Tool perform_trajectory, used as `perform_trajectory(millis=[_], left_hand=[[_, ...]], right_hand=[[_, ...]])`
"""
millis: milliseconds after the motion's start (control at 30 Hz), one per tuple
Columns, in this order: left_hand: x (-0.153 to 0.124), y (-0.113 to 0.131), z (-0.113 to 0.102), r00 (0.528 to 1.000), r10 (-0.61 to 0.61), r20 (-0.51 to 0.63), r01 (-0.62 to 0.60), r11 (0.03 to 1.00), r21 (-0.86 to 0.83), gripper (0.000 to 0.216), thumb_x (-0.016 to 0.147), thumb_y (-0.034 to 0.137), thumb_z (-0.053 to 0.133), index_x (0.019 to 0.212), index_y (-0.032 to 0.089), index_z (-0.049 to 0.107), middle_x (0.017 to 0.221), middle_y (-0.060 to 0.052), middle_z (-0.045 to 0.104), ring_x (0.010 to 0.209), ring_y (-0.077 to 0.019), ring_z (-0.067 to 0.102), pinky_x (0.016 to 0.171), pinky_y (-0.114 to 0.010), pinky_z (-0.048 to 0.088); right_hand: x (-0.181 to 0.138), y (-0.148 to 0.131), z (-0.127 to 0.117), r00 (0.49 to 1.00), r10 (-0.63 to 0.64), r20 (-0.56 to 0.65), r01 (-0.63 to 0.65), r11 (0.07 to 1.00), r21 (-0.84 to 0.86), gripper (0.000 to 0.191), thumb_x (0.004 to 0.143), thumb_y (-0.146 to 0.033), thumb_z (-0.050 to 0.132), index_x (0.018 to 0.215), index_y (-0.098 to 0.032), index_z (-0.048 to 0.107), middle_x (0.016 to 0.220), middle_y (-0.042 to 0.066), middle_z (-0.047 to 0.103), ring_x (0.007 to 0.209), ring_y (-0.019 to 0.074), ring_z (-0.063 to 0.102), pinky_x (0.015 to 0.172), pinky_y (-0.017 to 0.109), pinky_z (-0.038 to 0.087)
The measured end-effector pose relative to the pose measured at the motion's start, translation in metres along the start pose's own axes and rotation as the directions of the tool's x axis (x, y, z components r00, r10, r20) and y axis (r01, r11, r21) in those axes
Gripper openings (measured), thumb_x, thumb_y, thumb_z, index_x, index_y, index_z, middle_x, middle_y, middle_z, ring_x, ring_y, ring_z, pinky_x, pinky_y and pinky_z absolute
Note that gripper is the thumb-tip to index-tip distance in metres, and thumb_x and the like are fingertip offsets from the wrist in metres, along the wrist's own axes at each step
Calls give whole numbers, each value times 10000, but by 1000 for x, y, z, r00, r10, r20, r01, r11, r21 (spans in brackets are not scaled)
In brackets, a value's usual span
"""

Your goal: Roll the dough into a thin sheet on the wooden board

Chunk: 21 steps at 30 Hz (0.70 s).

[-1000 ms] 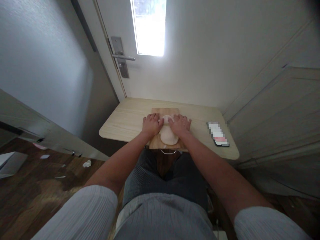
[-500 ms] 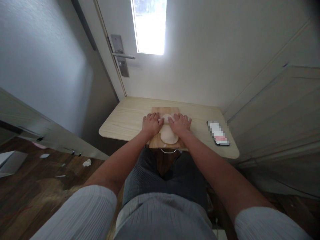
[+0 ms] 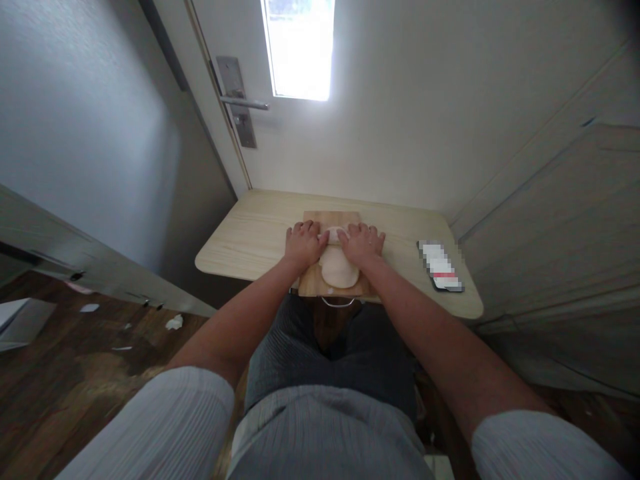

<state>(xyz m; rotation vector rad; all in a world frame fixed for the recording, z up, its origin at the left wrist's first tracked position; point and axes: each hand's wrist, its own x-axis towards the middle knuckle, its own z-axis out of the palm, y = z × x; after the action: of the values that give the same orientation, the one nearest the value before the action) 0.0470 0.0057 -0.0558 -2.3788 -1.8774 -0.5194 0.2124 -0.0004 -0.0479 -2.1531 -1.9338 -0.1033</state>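
A pale, flattened piece of dough (image 3: 339,268) lies lengthwise on a wooden cutting board (image 3: 310,283). Its far end is thicker and looks rolled or folded over. My left hand (image 3: 304,243) holds that far end from the left, thumb on the dough and fingers curled over the board's side. From the right, my right hand (image 3: 363,245) grips the same end, its thumb close to the left one. The undersides of both hands and part of the dough's edge are hidden.
The board rests on a light wooden table (image 3: 240,233) with rounded corners, set against a door (image 3: 390,120) with a lever handle (image 3: 245,103). A phone (image 3: 441,267) with a blurred screen lies on the right. Paper scraps (image 3: 174,323) litter the floor at left.
The view has shifted slightly. Both hands keep their place at the dough's far end, with hardly any visible movement.
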Motion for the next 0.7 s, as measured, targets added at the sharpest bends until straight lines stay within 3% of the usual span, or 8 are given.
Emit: perform_trajectory(millis=[700], left_hand=[[14, 1, -3, 1000, 7, 21, -8, 1000, 21, 490, 1044, 508, 262, 1213, 258, 648, 1344, -111, 615, 1257, -337, 484, 1036, -527, 355]], right_hand=[[14, 0, 5, 1000, 9, -9, -9, 1000, -18, 541, 1014, -520, 313, 1289, -192, 643, 1352, 173, 620, 1232, 362, 504, 1042, 583, 320]])
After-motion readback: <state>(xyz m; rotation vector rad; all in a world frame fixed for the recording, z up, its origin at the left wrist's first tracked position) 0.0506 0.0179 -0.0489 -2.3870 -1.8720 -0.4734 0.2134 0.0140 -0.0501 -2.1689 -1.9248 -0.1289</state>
